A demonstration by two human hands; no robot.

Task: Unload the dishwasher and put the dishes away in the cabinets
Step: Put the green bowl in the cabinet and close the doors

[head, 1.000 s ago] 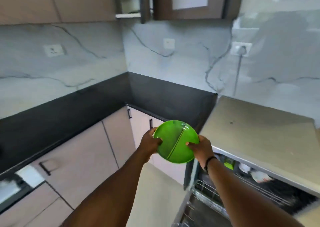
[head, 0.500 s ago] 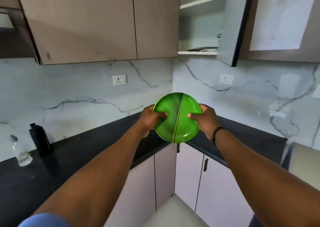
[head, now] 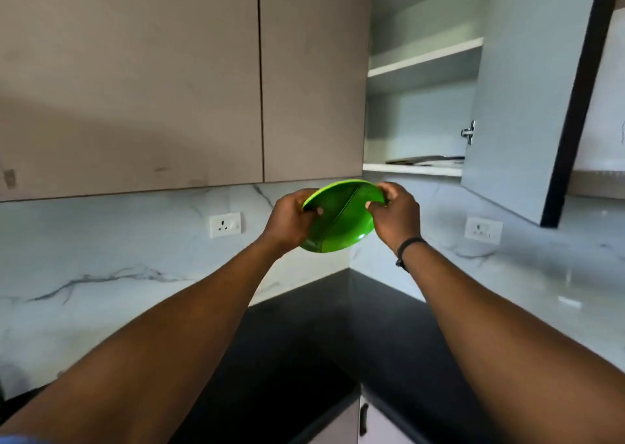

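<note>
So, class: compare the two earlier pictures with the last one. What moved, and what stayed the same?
The green plate was carried from beside the dishwasher up toward the open cabinet and tipped flatter. Unchanged: the left hand and the right hand both grip its rim.

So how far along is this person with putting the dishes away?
Partly done, it seems: flat items already lie on the lowest shelf of the open cabinet, though what they are is unclear. In hand: the left hand and right hand grip a green plate, tilted, just below that shelf. Left: setting it inside. The dishwasher is out of view, so the rest cannot be judged.
</note>
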